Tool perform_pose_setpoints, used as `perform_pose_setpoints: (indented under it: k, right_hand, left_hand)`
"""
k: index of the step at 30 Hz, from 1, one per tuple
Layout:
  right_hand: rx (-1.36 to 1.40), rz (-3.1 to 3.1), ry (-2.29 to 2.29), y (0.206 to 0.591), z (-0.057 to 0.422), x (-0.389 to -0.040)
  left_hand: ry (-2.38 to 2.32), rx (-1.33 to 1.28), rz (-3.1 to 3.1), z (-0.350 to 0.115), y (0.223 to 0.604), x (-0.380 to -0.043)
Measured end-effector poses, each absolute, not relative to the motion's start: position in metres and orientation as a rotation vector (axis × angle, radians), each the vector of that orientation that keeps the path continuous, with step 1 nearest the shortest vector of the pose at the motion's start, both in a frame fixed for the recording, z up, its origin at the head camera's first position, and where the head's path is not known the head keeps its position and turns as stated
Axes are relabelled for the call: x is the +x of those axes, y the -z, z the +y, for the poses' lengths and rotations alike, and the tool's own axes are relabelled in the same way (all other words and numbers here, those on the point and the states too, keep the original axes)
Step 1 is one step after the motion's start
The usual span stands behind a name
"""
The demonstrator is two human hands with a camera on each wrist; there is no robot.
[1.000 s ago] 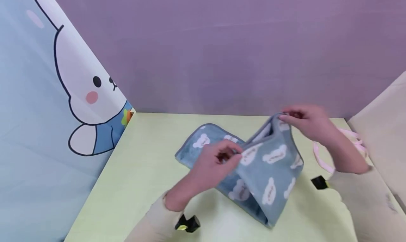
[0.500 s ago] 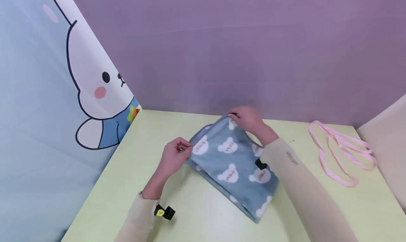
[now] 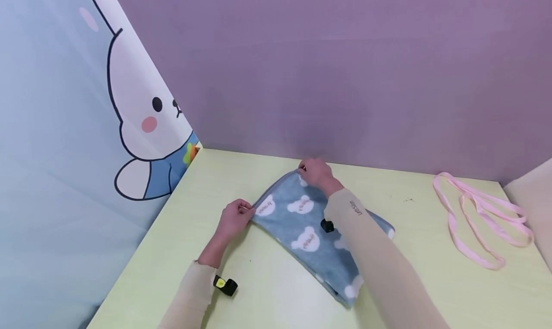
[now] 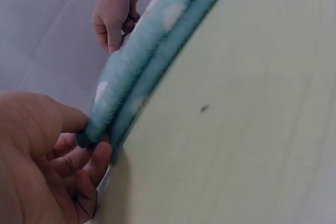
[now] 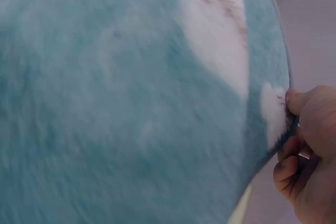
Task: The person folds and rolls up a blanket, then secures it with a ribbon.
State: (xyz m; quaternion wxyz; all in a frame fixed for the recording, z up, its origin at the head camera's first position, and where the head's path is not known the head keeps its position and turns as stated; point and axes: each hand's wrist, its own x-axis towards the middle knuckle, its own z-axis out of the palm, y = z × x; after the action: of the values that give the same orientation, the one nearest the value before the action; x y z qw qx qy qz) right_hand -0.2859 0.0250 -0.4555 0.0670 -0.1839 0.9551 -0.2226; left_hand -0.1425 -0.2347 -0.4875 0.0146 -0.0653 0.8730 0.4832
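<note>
A blue-grey plush towel (image 3: 280,226) with white bear heads and a darker edging lies folded over on the table. At its left corner my left hand (image 3: 235,219) pinches the edge between thumb and fingers; in the left wrist view the folded layers (image 4: 123,93) show beside the thumb. My right hand (image 3: 316,173) pinches the far corner, close to the back wall. The right wrist view shows that hand (image 5: 312,145) gripping the corner, the cloth (image 5: 131,103) spread out before it. My right forearm covers part of the towel's right side.
A looped pink ribbon (image 3: 453,223) lies on the pale yellow-green table (image 3: 172,252) at the right. Behind stands a purple backdrop (image 3: 345,80). A light blue cloth with a cartoon rabbit (image 3: 142,113) hangs at the left, and a whitish panel (image 3: 530,185) borders the right.
Both hands have moved left, carrying the upper layer of the towel over the lower part. The right hand has then come lower, and the towel lies flatter. The view has shifted too.
</note>
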Motion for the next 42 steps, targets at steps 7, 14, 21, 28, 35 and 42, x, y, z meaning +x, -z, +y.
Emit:
perform_pose_setpoints:
  k: [7,14,21,28,35,42]
  right_hand:
    - [-0.478,2.84,0.807,0.455,0.027,-0.287]
    - [-0.363,2.856,0.925,0.462,0.023,-0.295]
    - [-0.198,2.903,0.898,0.481,0.016,-0.299]
    - [-0.228,2.873,0.957,0.474,0.024,-0.297]
    - [-0.452,2.859,0.901,0.448,0.045,-0.287]
    - [-0.674,2.818,0.78,0.426,0.08,-0.251]
  left_hand:
    - [-1.547,-0.113,2.776,-0.231,0.469,-0.141]
    - [-1.434,-0.128,2.937,-0.231,0.474,-0.155]
    - [-1.337,-0.229,2.924,-0.23,0.49,-0.166]
    - [-1.123,-0.126,3.095,-0.222,0.477,-0.161]
    - [-0.768,0.268,3.3,-0.204,0.468,-0.145]
    - [-0.704,0.459,3.266,-0.183,0.465,-0.124]
